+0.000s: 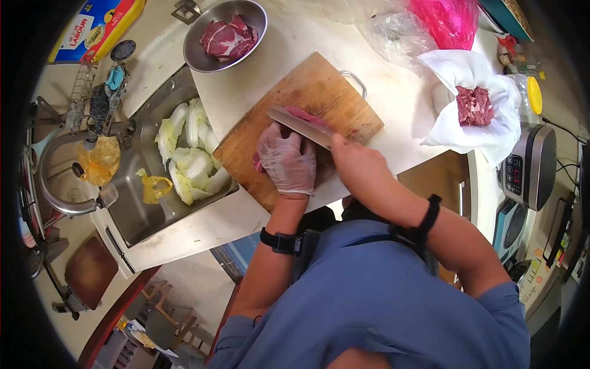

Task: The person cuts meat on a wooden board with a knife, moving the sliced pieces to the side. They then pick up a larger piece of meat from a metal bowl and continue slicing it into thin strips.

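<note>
A wooden cutting board (332,86) lies at an angle on the counter, with raw red meat (257,162) on it. My left hand (286,161), in a clear plastic glove, presses down on the meat and covers most of it. In my right hand (359,166) is the handle of a cleaver (301,127). Its broad blade lies across the meat, close beside my gloved fingers. More meat (307,115) shows just beyond the blade. A steel bowl (192,46) past the board holds a large piece of raw meat (230,40).
On the left, the sink (138,212) holds napa cabbage (190,163) under a curved faucet (52,178). At right, cut meat (474,106) sits on white cloth (442,64). Plastic bags (442,21) lie at the back, and a rice cooker (527,167) stands far right.
</note>
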